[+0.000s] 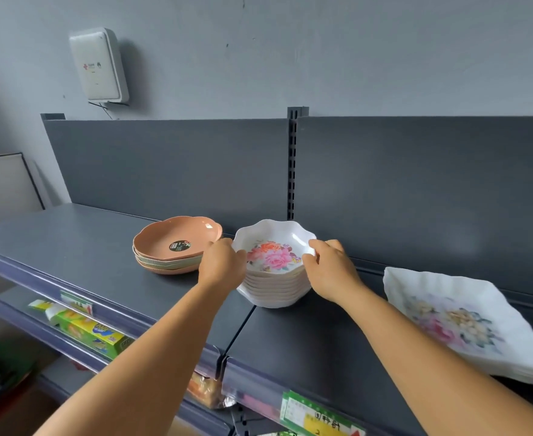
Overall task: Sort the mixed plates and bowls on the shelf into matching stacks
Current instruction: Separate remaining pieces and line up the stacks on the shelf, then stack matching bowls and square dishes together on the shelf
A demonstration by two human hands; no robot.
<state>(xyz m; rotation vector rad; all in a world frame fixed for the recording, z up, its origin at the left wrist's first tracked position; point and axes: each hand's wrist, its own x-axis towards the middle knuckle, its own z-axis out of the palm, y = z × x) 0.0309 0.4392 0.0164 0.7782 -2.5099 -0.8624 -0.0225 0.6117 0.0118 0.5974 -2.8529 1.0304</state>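
- The fingers of the left hand (222,266) are curled against the left rim of the top floral bowl (274,247), with the thumb hooked at the rim; the bowl is pinched on that side.
- The right hand (329,269) is set as a mirror, its thumb and fingers clamped on the right rim of the same bowl.
- The bowl is thus held directly between the 2 hands, both equally near, atop the stack of scalloped white bowls (273,287).
- The stack stands on the dark shelf (306,335), near the back panel, astride the seam between 2 shelf sections.
- Just beside it to the left lies a stack of pink and pale green plates (177,243), apart from the bowls.
- Well to the right, a large floral square plate (460,322) rests near the shelf edge.
- Judged from this, the bowl is either being seated or lifted straight up; which cannot be told.
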